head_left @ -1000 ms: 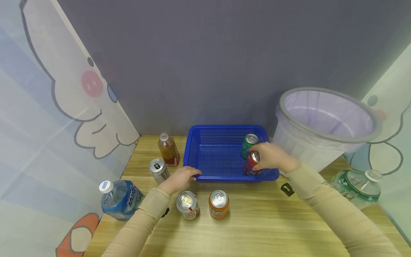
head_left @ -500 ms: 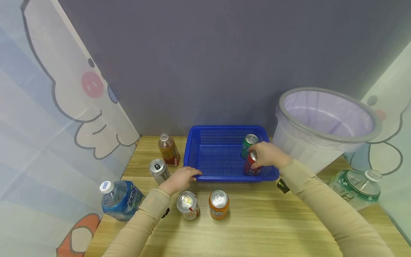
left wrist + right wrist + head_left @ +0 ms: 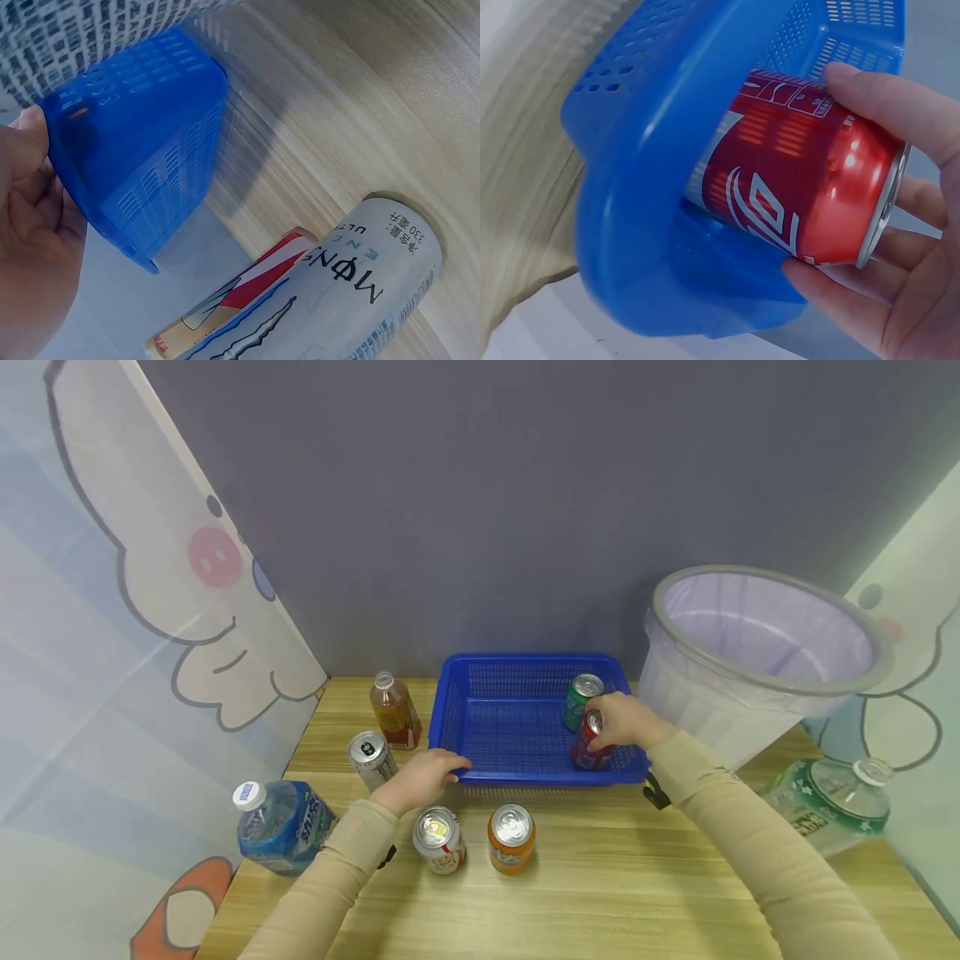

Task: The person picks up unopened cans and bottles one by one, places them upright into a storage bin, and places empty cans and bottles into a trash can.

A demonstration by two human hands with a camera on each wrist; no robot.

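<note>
In the head view a blue plastic basket (image 3: 517,777) with perforated walls sits at the back of the table. My left hand (image 3: 420,778) grips its front-left rim, thumb on top and fingers curled beneath, as the left wrist view shows. Inside the basket's right end my right hand (image 3: 628,723) holds a red soda can (image 3: 780,165) near its top, thumb on one side and fingers on the other. The can stands roughly upright by the front wall. A green can (image 3: 577,706) stands just behind it in the basket.
Left of the basket are a tea bottle (image 3: 395,714), a white Monster can (image 3: 360,277) and a blue-labelled bottle (image 3: 285,827). A white can (image 3: 440,843) and an orange can (image 3: 512,839) stand in front. On the right are a lined bin (image 3: 697,710) and a green-labelled bottle (image 3: 828,802).
My right forearm has swung a little to the left, and the red can has shifted slightly in the basket with that hand. My left hand has stayed on the rim.
</note>
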